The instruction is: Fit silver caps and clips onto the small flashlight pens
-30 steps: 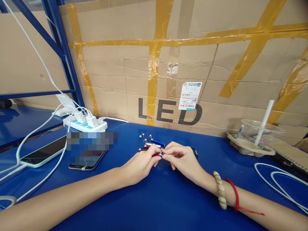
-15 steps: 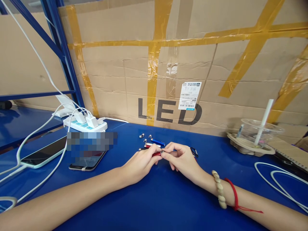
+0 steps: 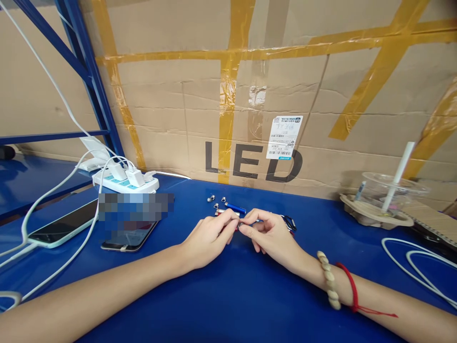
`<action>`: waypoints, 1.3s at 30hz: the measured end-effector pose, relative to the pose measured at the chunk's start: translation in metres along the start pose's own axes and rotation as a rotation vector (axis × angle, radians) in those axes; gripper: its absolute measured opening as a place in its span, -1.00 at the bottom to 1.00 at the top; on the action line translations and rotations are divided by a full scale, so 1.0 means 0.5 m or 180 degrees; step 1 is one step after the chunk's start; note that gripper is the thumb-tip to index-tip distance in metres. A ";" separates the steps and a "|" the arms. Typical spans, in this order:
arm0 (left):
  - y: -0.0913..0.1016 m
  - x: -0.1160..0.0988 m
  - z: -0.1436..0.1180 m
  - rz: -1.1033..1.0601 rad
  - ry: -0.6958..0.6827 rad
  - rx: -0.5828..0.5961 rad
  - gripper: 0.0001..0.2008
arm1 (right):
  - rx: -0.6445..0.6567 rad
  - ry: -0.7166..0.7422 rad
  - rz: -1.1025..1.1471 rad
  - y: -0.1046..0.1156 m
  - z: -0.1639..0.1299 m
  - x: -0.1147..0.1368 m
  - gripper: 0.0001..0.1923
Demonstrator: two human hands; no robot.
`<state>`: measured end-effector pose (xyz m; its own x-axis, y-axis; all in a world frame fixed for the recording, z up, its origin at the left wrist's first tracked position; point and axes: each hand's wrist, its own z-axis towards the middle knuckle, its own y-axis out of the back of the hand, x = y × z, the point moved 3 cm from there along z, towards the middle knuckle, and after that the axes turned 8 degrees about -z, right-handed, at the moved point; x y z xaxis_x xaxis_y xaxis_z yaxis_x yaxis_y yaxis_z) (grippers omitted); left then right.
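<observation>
My left hand (image 3: 207, 240) is closed round a small red tube (image 3: 236, 228), mostly hidden by the fingers. Thumb and forefinger of my right hand (image 3: 273, 233) pinch a small dark metal end piece (image 3: 240, 224) at the tube's right end, the fingertips of both hands nearly meeting. Just behind them a slim blue metal tube (image 3: 235, 207) lies on the blue table. Another tube with a silver end (image 3: 219, 213) is partly covered by my left hand. Several small silver metal caps (image 3: 211, 198) lie farther back. A black-and-blue looped object (image 3: 290, 222) shows beside my right hand.
To the left are two phones (image 3: 66, 226), a white power strip (image 3: 124, 183) and white cables (image 3: 80, 247). A taped cardboard box (image 3: 171, 119) stands behind the table. At right sit a clear cup with straw (image 3: 389, 190) in a pulp tray (image 3: 371, 216), and a coiled cable (image 3: 416, 267).
Less of the red tube shows between my fingers, and my left hand now covers more of the tubes behind it. Both hands remain together; the view has shifted slightly.
</observation>
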<state>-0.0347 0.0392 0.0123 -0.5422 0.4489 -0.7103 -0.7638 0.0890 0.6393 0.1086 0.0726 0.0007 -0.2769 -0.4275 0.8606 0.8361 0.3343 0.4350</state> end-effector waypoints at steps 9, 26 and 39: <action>0.000 0.002 -0.003 0.0063 0.0122 -0.0079 -0.85 | 0.0032 -0.0082 -0.0133 0.001 0.002 -0.003 -0.72; -0.002 0.011 0.003 -0.0141 -0.0133 -0.0053 -0.90 | 0.0034 -0.0191 0.0328 0.001 0.014 -0.008 -0.65; -0.002 0.015 0.003 -0.0135 -0.0028 -0.0081 -0.88 | 0.0194 -0.0164 0.0189 -0.001 0.014 -0.018 -0.61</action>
<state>-0.0376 0.0440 0.0070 -0.5061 0.4530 -0.7340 -0.7948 0.0855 0.6008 0.1075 0.0819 -0.0053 -0.2531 -0.3621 0.8971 0.8217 0.4089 0.3969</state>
